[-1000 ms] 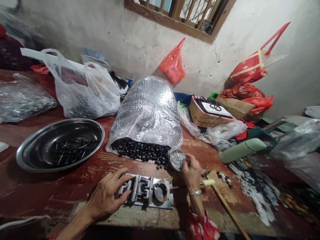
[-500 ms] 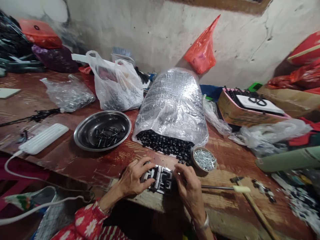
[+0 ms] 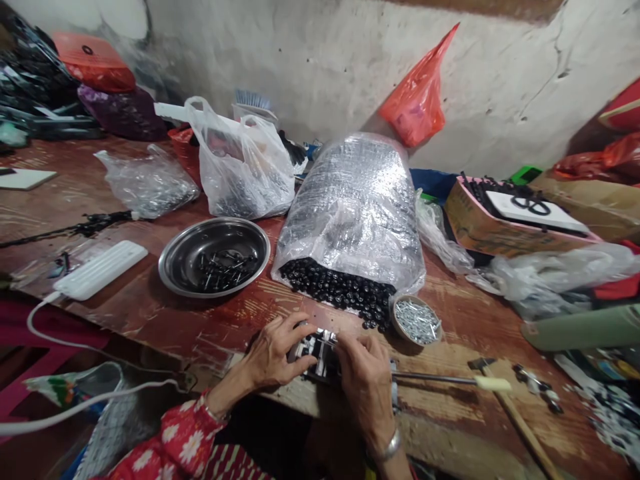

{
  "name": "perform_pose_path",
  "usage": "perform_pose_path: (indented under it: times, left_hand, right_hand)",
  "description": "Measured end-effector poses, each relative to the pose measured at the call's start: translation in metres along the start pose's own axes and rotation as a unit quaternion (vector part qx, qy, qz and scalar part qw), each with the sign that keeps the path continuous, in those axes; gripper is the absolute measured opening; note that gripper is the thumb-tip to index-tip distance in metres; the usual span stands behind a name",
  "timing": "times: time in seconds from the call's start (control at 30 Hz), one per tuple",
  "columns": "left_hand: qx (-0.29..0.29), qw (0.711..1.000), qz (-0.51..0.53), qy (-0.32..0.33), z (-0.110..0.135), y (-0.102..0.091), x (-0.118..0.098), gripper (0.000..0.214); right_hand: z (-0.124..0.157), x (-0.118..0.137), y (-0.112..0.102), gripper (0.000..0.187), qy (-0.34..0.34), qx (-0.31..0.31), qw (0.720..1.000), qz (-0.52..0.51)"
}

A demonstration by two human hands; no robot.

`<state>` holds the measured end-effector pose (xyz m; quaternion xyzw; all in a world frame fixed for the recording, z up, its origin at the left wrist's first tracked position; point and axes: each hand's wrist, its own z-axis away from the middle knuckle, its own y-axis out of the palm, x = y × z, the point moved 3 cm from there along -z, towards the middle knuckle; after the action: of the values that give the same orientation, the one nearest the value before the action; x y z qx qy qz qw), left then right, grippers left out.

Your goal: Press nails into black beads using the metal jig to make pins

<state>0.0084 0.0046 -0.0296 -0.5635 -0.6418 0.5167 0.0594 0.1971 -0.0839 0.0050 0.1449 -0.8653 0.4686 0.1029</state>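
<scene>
A small metal fixture with black parts in it (image 3: 324, 352) lies at the table's front edge. My left hand (image 3: 275, 350) grips its left side, with thumb and forefinger on either side of a part of it. Over the right half of the fixture is my right hand (image 3: 367, 377), its fingers pinched together and bent down. What the right fingertips hold, if anything, is hidden. Just beyond are small round black pieces (image 3: 340, 290), spilling from a silvery padded bag (image 3: 357, 193). A small bowl (image 3: 397, 327) of metal screws or pins (image 3: 417, 320) stands close to my right hand.
At left are a steel bowl (image 3: 167, 270) with black pieces and a white power strip (image 3: 107, 270). A rod with a pale handle (image 3: 493, 384) and a hammer (image 3: 520, 420) lie at right. Plastic bags (image 3: 245, 173) and a carton (image 3: 480, 217) stand behind.
My right hand has moved in leftward over the fixture, and its fingers have come together there. The left hand keeps its place on the fixture. The whole view has shifted slightly.
</scene>
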Motion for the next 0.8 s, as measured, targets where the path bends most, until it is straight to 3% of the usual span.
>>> perform_pose_path:
  times: [0.27, 0.6, 0.8]
  left_hand:
    - [0.011, 1.0, 0.004, -0.005, 0.001, 0.0, 0.001, 0.049]
    - [0.013, 1.0, -0.001, -0.003, 0.0, -0.003, -0.001, 0.052]
    - [0.014, 1.0, -0.008, -0.005, -0.001, -0.002, 0.0, 0.05]
  right_hand:
    - [0.005, 0.001, -0.005, 0.016, -0.008, -0.03, 0.999, -0.026]
    - [0.013, 0.014, -0.01, 0.017, -0.044, 0.036, 0.998, -0.021]
    - [0.017, 0.01, -0.009, 0.014, -0.03, 0.032, 0.999, -0.016]
